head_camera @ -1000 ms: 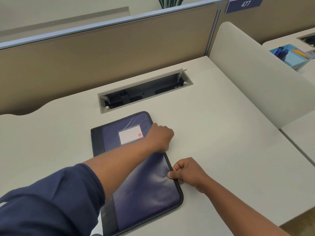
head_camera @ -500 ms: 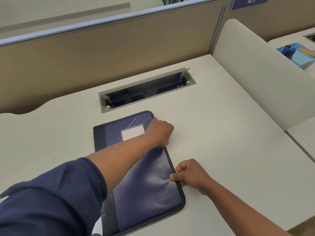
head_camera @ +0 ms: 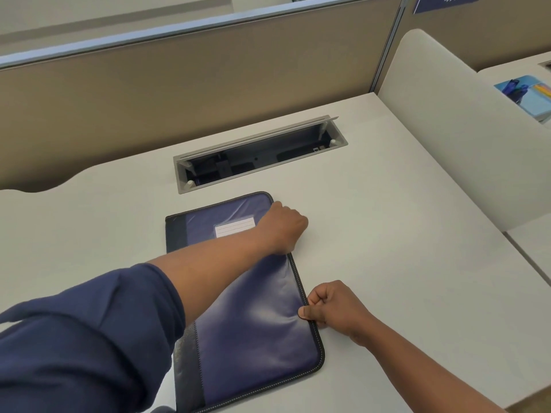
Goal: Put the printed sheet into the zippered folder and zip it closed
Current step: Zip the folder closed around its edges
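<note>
A blue zippered folder (head_camera: 253,317) lies flat on the white desk (head_camera: 402,248), with a dark spine on its left and a white label (head_camera: 231,228) near the top. My left hand (head_camera: 283,228) reaches across it and is closed in a fist at the right edge, close to the far corner, where the zipper runs. The pull itself is hidden under the fingers. My right hand (head_camera: 334,308) pinches the same edge lower down, thumb on the cover. No printed sheet shows.
An open cable box (head_camera: 259,155) is sunk into the desk just beyond the folder. A beige partition (head_camera: 193,93) stands behind it and a white side divider (head_camera: 447,129) on the right. A light blue box (head_camera: 530,93) sits on the neighbouring desk.
My left fist has slid a little farther along the folder's right edge toward the far corner, and now covers the label's right end. My right hand keeps its pinch.
</note>
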`<state>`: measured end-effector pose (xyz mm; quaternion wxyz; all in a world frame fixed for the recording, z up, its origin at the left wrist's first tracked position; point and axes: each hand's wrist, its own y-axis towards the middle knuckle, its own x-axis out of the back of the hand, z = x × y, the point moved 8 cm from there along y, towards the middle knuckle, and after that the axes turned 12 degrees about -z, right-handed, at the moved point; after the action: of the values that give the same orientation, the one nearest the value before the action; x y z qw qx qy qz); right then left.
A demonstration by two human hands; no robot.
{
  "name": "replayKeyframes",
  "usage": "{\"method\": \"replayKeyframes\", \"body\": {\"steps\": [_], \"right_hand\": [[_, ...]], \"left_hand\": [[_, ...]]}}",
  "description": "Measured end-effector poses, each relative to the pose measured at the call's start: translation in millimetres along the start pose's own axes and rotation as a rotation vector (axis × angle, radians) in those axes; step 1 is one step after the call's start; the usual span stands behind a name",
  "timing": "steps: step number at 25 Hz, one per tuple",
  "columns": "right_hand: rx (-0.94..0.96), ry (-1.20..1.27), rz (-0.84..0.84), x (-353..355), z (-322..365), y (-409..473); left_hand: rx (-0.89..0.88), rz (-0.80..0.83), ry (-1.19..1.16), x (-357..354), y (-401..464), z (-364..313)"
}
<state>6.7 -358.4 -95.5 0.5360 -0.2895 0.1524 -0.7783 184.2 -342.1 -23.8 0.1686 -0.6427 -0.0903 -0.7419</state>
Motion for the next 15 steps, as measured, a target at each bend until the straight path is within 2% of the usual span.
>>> {"method": "replayKeyframes", "body": {"steps": [4, 9, 13, 15], "right_hand": [[-0.004, -0.015, 0.003, 1, 2, 0], [-0.03, -0.04, 0.015, 1, 2, 6], [-0.066, -0.045, 0.076, 0, 10, 6], [-0.028, -0.033, 0.021, 4, 28, 17]], "left_hand": [[0.112, -0.049, 0.006, 7, 12, 40], [0.232, -0.061, -0.037, -2, 18, 56], [0.314, -0.021, -0.141, -7, 19, 61], [0.314, 0.005, -0.214, -8, 20, 63]]}}
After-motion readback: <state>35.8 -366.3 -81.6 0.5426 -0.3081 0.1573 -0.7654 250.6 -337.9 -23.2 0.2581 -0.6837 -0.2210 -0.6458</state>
